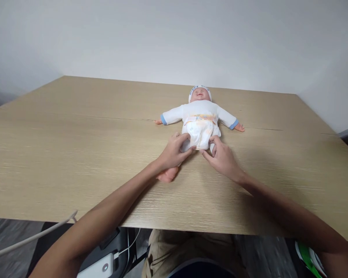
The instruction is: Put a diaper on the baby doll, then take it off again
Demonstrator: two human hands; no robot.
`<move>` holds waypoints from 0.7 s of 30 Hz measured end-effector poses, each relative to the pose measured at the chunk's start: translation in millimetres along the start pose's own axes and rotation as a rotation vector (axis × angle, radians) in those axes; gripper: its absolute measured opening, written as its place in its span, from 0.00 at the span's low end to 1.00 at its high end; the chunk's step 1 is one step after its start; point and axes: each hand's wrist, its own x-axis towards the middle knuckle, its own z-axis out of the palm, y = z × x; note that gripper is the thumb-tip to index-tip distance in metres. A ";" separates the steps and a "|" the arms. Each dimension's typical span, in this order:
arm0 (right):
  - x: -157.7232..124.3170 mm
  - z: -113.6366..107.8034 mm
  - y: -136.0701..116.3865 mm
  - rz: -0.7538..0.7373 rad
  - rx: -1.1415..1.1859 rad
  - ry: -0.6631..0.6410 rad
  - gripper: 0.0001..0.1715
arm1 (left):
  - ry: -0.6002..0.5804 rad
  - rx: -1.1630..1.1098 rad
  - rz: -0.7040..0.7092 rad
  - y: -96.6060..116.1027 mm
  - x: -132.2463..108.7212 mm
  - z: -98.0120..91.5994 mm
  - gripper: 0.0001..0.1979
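A baby doll (201, 106) lies on its back, arms spread, in a white top with blue cuffs and a white printed cap. Around its hips is a white diaper (201, 133) with an orange patterned waistband. My left hand (176, 150) grips the diaper's left edge by the leg, thumb and fingers curled. On the opposite side, my right hand (222, 157) pinches the right edge, its thumb near the diaper's lower end. One doll foot (168, 175) shows below my left wrist; most of the legs are hidden by my hands.
The doll rests on a wide wooden table (89, 154) with a pale wall (162, 38) behind it. A light-coloured cable (31, 239) hangs at the front left edge. Below the edge are a white device (100, 267) with a cord and a green-and-white item (309, 259).
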 end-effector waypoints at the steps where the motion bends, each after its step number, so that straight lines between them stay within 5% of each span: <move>1: 0.6 0.5 1.4 0.012 0.041 0.052 0.18 | 0.013 -0.030 -0.023 -0.9 -0.5 0.0 0.13; 7: -4.0 -7.9 6.0 0.079 0.084 0.179 0.20 | 0.098 -0.339 -0.202 -6.4 -9.4 1.9 0.20; 13: -5.6 -13.0 3.5 0.047 0.030 0.141 0.13 | 0.101 -0.373 -0.296 5.0 -16.0 2.6 0.22; 21: -8.5 -13.1 4.2 0.085 0.040 0.169 0.17 | 0.140 -0.394 -0.391 13.4 -21.7 3.3 0.27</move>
